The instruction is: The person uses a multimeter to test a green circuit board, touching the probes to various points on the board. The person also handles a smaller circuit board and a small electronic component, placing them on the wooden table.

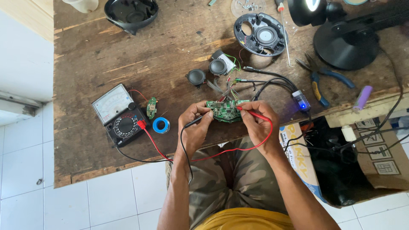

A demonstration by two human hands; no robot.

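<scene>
Now — left hand (195, 127) grip: black probe (197, 121) | right hand (257, 123) grip: red probe (252, 113) | cardboard box (298, 159) at right — white label, yellow letters.

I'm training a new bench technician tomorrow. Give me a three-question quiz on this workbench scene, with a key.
1. True or false: the left hand holds the red probe.
2. Which thing lies between the analogue meter and the green circuit board? A) blue roll of tape B) purple cylinder cell C) pliers
3. Fill in: the two small round speakers lie on the wooden ____, beyond the board.

Key:
1. False; the left hand holds the black probe, and the right hand holds the red one.
2. A
3. table
</scene>
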